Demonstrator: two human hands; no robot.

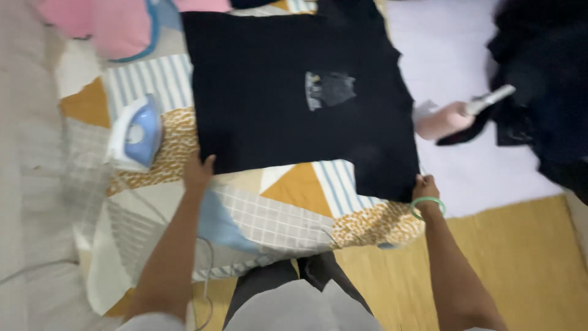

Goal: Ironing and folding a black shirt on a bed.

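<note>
A black T-shirt [288, 92] with a small grey print lies spread flat on a patterned patchwork cloth [257, 214]. My left hand [198, 171] grips the shirt's near left hem corner. My right hand [425, 187], with a green bangle on the wrist, grips the near right corner. Both arms reach forward from the bottom of the view.
A blue and white iron [136, 132] stands on the cloth left of the shirt, its cord trailing down. Pink fabric [98, 24] lies at the top left. A pink spray bottle [450, 119] and a pile of dark clothes [545, 79] lie on the white sheet at right.
</note>
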